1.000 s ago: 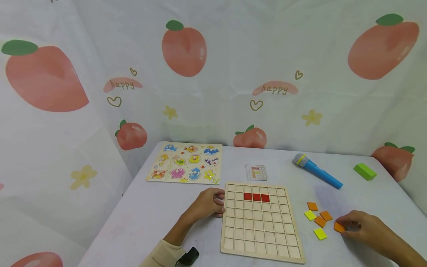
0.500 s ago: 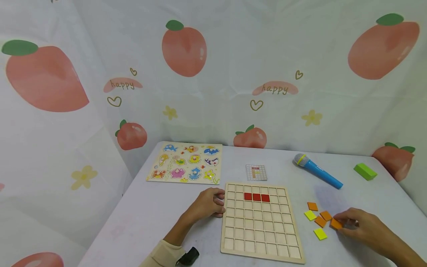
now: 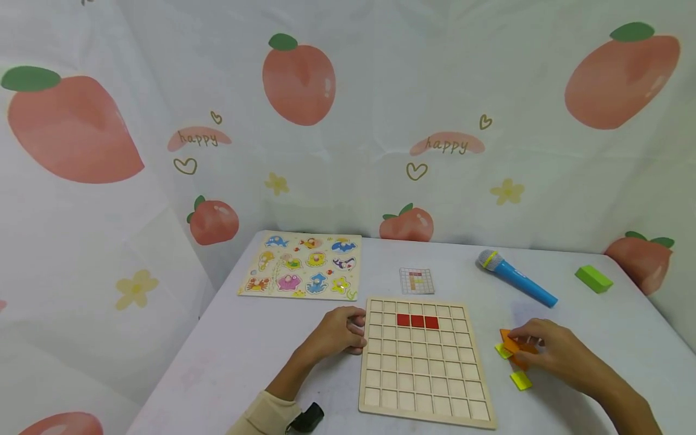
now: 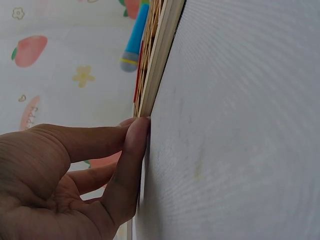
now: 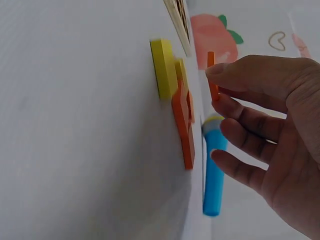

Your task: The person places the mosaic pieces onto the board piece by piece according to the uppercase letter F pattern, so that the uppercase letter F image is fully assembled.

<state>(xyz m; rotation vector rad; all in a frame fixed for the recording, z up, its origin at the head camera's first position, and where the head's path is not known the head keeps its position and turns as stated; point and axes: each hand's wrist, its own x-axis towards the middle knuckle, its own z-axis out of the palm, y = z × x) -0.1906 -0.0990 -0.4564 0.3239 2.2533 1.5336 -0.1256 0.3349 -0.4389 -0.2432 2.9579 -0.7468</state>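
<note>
A wooden grid board (image 3: 426, 368) lies on the table, with three red square tiles (image 3: 417, 321) side by side in its second row. My left hand (image 3: 338, 331) holds the board's left edge between thumb and fingers, as the left wrist view shows. Between thumb and fingertips, my right hand (image 3: 565, 353) pinches an orange square tile (image 5: 210, 59), raised off the table. Beneath it lie loose orange tiles (image 5: 187, 145) and yellow tiles (image 3: 521, 380) to the right of the board, partly hidden by the hand in the head view.
Behind the board lies a small pattern card (image 3: 417, 281). A sea-animal peg puzzle (image 3: 304, 266) sits at the back left. Toward the back right are a blue toy microphone (image 3: 519, 279) and a green block (image 3: 594, 279). A fruit-printed cloth (image 3: 348, 163) hangs behind the table.
My right hand has lifted the orange tile and carried it left, over the other loose tiles. The left hand stays at the board's edge.
</note>
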